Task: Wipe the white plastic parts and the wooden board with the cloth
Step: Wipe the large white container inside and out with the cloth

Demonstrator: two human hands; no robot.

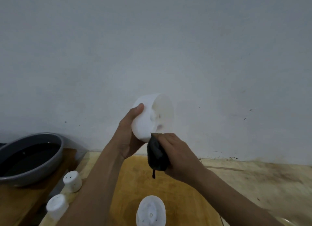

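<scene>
The large white plastic part [152, 114], round and hollow, is held up in front of the wall [152, 40], above the wooden board [133, 183]. The left hand [128, 138] grips it from the side, thumb curled over its rim. The right hand [179, 156] has its fingers closed round the bunched dark cloth [156, 155], whose top touches the part's lower edge. Another white part [150, 210] stands on the board's near end, and two small white caps [72, 178] sit just left of it. Further left, a grey basin [42, 168] holds dark water.
</scene>
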